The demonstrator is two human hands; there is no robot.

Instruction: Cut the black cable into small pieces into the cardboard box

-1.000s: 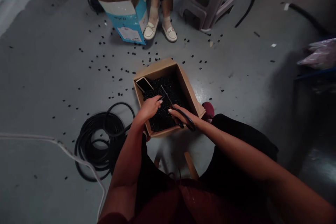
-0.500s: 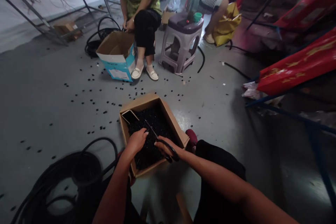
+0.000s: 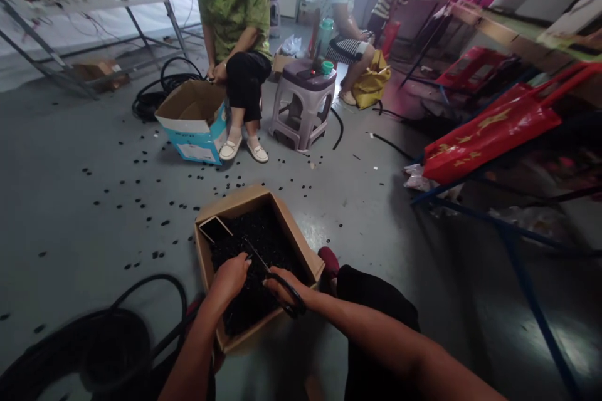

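My right hand (image 3: pixel 285 285) is closed around the black-handled scissors (image 3: pixel 297 304), whose blades point up and left over an open cardboard box (image 3: pixel 300 225). My left hand (image 3: pixel 230 279) is pinched just left of the blades. At its fingertips shows a bit of black tubing, mostly hidden by the fingers. Small black pieces (image 3: pixel 254 222) fill the box beneath both hands. A dark rectangular thing with a pale edge (image 3: pixel 216 230) leans in its far left corner. From a black hose coil (image 3: pixel 113 341) at lower left, a length runs to behind my left forearm.
Black bits lie scattered on the floor. Ahead, a seated person (image 3: pixel 235 19) works over a blue and white box (image 3: pixel 192 138). Beside them stands a plastic stool (image 3: pixel 303 109). Other people are farther back. At right are a red bag (image 3: pixel 489 131) and a blue metal frame (image 3: pixel 531 307).
The view has tilted up and shifted right, so more of the room shows. Both hands keep their places over the box, and the scissors stay in my right hand.
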